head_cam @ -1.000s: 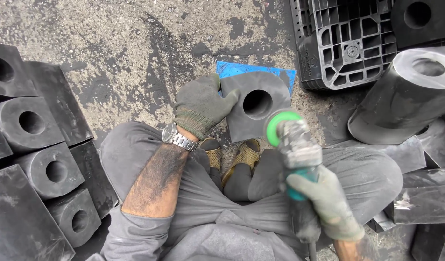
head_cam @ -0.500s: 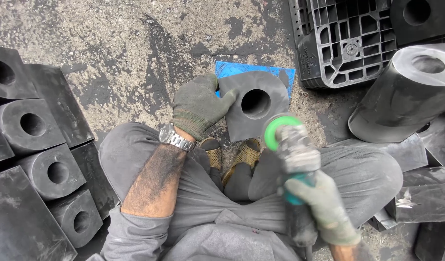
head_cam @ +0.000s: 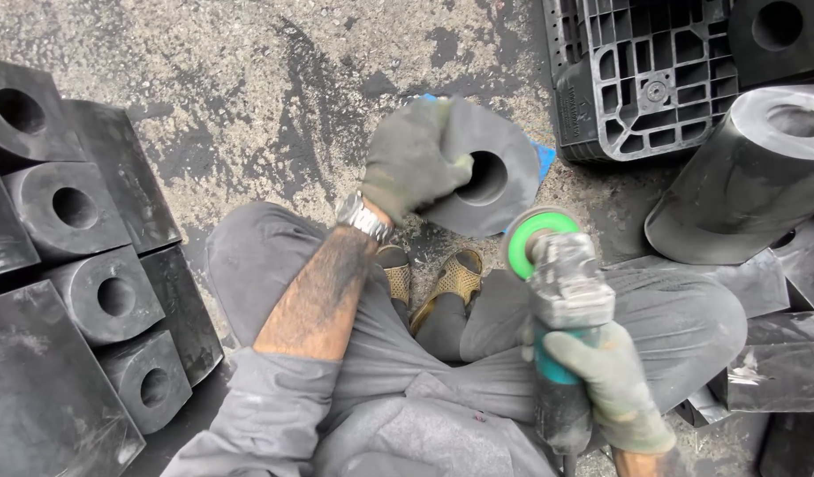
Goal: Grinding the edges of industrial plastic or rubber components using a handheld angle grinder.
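My left hand (head_cam: 413,159) in a dirty glove holds a black rubber block (head_cam: 486,168) up off the ground, fingers wrapped tight on its edge by the round hole. My right hand (head_cam: 605,382) squeezes the angle grinder (head_cam: 561,300), with its green disc (head_cam: 532,240) just below the block.

- Person seated cross-legged on the floor (head_cam: 248,79).
- Left hand (head_cam: 411,159) grips holed block (head_cam: 491,172), raised ahead of the knees.
- Right hand (head_cam: 614,384) holds grinder (head_cam: 561,291) over the right thigh; disc just right of and below the block.
- Stacked holed blocks (head_cam: 71,265) at left.
- Pallet (head_cam: 636,71) at upper right; large cylinder (head_cam: 751,177) just right of and below it.
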